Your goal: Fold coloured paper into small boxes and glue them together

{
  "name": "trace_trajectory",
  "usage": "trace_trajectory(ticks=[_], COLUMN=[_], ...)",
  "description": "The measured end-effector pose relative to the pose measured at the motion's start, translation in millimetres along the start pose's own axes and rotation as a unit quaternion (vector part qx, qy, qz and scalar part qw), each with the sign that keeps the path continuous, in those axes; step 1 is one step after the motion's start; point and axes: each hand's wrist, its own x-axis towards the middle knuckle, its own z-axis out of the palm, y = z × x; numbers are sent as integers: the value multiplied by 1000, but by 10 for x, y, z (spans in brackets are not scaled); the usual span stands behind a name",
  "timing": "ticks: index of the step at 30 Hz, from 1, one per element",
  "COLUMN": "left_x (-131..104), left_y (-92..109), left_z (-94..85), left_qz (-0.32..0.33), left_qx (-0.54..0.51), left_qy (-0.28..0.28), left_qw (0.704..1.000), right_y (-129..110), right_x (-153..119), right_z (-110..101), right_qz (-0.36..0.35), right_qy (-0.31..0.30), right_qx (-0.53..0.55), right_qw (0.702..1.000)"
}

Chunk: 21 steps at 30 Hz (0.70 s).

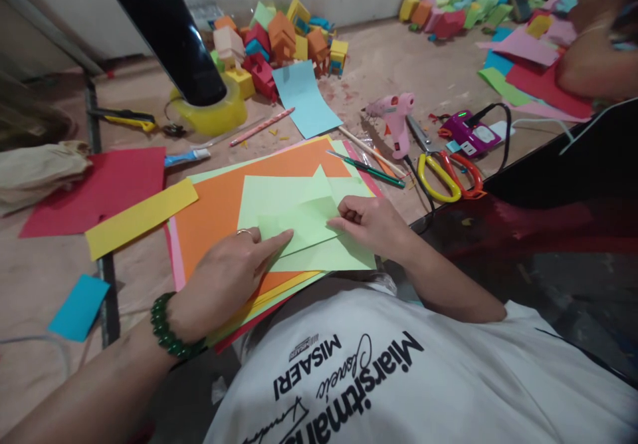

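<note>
A smaller light green paper (299, 226) lies at a slant over a larger light green sheet (264, 195). My left hand (232, 261), with a ring and a green bead bracelet (169, 330), grips the small paper's left end, its index finger stretched along the surface. At the opposite end, my right hand (371, 224) pinches the paper's edge between thumb and curled fingers. Beneath both lies a stack of coloured sheets with an orange sheet (209, 231) near the top. A green pen-like tool (371, 170) rests on the stack's upper right.
Beyond the stack are a pink glue gun (397, 121), scissors (443, 171), a purple power device (468, 135) and a light blue paper (306, 102). A phone (169, 32) leans in a yellow tape roll (212, 111). Folded paper pieces (282, 38) are heaped behind. Another person's arm (598, 65) is at right.
</note>
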Motion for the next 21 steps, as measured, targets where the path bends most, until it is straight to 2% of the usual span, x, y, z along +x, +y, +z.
trace_trajectory(ticks=[6, 8, 13, 14, 19, 21], left_x=[-14, -32, -87, -89, -28, 2], left_y=[72, 97, 119, 112, 52, 39], left_z=[-75, -94, -53, -37, -2, -12], left_qz=[5, 17, 36, 49, 126, 148], left_qx=[109, 138, 178, 166, 73, 67], left_qy=[-37, -33, 98, 107, 28, 18], left_qw=[993, 990, 978, 979, 989, 987], right_y=[-23, -24, -19, -17, -17, -29], right_x=[6, 6, 10, 10, 5, 2], right_z=[-4, -8, -16, -16, -8, -7], right_qz=[5, 7, 6, 5, 12, 18], right_qy=[-16, -17, -22, -22, -18, -21], right_qx=[-26, -31, -42, -43, -44, -48], right_qw=[1000, 999, 999, 999, 999, 998])
